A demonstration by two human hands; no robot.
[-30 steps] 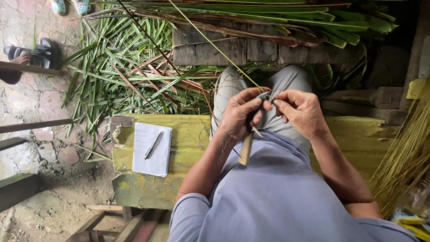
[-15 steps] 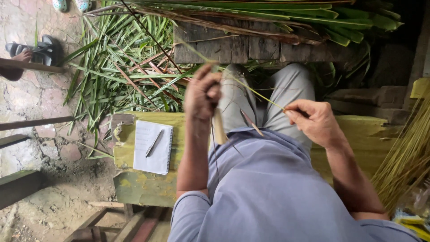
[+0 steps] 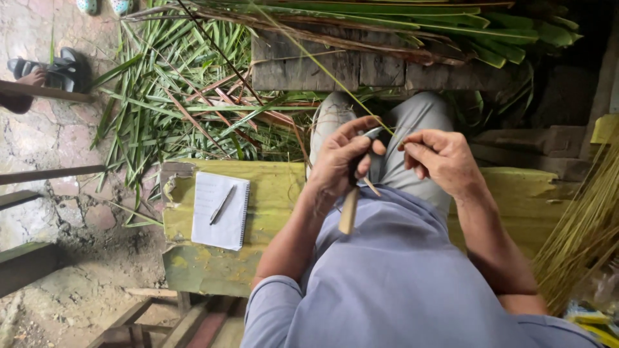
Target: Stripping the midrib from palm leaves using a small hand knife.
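Two hands meet over the lap, both working one thin palm-leaf midrib (image 3: 322,64) that runs up and away from the fingers toward the pile of green palm fronds (image 3: 193,96). The left hand (image 3: 342,161) is closed around a knife with a pale wooden handle (image 3: 349,212); the handle hangs down below the palm, and the dark blade (image 3: 373,134) shows between thumb and forefinger. The right hand (image 3: 442,161) has its thumb and forefinger pressed together, pinching the near end of the midrib just beside the blade; the other fingers are curled in.

Procedure, as judged from this position:
- Hold the blade at a shallow angle to the midrib, so that it scrapes rather than cuts through
- Keep the strip taut between the pinch and the blade; slack would probably let it buckle or snap
- Keep the left thumb behind the edge, clear of the stroke

The midrib lies across the left fingers at the blade and ends inside the right-hand pinch. Whether the edge is touching the strip cannot be told. On the yellow-green bench (image 3: 271,193), left of the hands, lie a spiral notepad (image 3: 213,225) and a pen (image 3: 221,206). A bundle of stripped yellow sticks (image 3: 580,225) stands at the right
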